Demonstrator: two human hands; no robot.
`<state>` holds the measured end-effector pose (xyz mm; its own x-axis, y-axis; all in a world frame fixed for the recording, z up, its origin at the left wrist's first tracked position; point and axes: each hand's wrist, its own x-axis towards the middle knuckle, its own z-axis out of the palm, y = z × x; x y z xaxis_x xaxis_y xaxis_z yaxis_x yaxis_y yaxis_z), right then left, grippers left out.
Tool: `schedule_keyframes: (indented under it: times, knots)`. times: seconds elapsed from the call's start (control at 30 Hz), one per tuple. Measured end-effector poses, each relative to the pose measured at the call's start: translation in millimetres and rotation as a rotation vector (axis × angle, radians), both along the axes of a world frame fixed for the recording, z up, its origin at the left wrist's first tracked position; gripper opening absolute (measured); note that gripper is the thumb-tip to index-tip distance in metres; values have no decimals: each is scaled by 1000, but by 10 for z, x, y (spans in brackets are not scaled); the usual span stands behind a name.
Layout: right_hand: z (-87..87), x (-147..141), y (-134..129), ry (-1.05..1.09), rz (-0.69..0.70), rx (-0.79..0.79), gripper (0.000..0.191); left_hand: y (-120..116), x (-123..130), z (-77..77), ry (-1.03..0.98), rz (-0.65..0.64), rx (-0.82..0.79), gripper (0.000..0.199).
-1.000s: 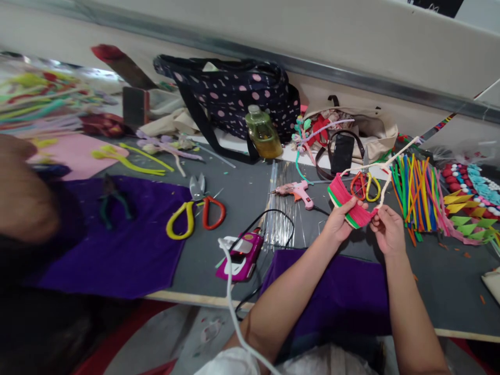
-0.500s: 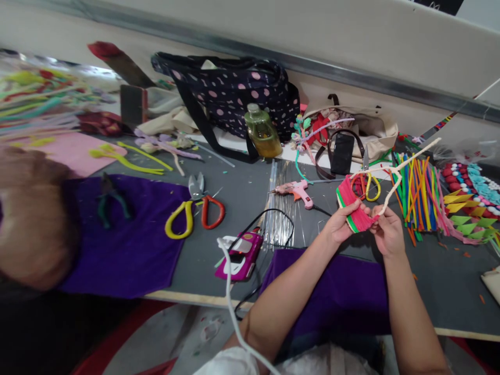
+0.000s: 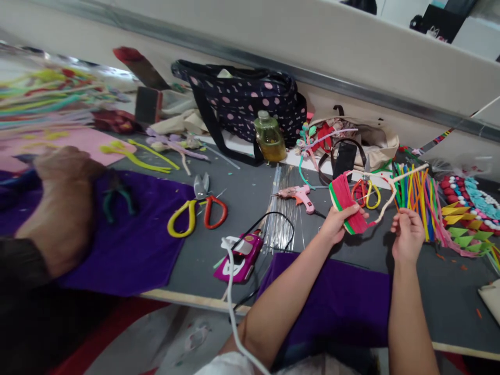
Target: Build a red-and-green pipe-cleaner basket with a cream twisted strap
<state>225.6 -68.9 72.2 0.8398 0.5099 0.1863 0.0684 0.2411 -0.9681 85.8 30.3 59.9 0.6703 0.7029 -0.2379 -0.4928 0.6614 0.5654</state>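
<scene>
My left hand [image 3: 336, 224] grips a pink-red watermelon-slice-shaped piece [image 3: 349, 203] with a green and white edge, thumb across its face. From that piece a cream fuzzy stem loop [image 3: 386, 203] runs out to the right, its tail crossing the coloured strips. Just right of the loop, my right hand [image 3: 408, 234] is raised with its fingers curled together; whatever is between them, if anything, is too small to make out. Scissors with red and yellow handles [image 3: 373, 198] lie behind the slice.
A pink glue gun [image 3: 299, 195], magenta device [image 3: 244, 258], cutters [image 3: 202, 186] and clear sticks [image 3: 283, 229] lie to my left. Coloured strips [image 3: 417, 203] lie right. A bottle [image 3: 269, 138] and dotted bag [image 3: 242, 99] stand behind. Another person's hand [image 3: 68, 172] is at far left.
My right hand has left the slice's corner and moved right. The slice has tilted and shifted slightly left in my left hand. The other person's hand has moved away from me, over the pink sheet.
</scene>
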Motion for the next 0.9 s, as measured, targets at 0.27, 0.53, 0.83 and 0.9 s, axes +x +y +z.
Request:
schedule_keyframes:
  times: [0.27, 0.53, 0.83, 0.9]
  knots:
    - [405, 32, -179, -421, -321, 84, 18, 38, -99, 29, 1, -210, 131, 31]
    - [826, 228, 147, -948, 258, -379, 23, 97, -239, 83, 8, -510, 196, 28]
    - [776, 319, 366, -369, 853, -591, 31, 169, -312, 101, 1, -711, 265, 47]
    - [714, 337, 342, -216, 832, -596, 31, 188, -299, 84, -38, -657, 266, 58]
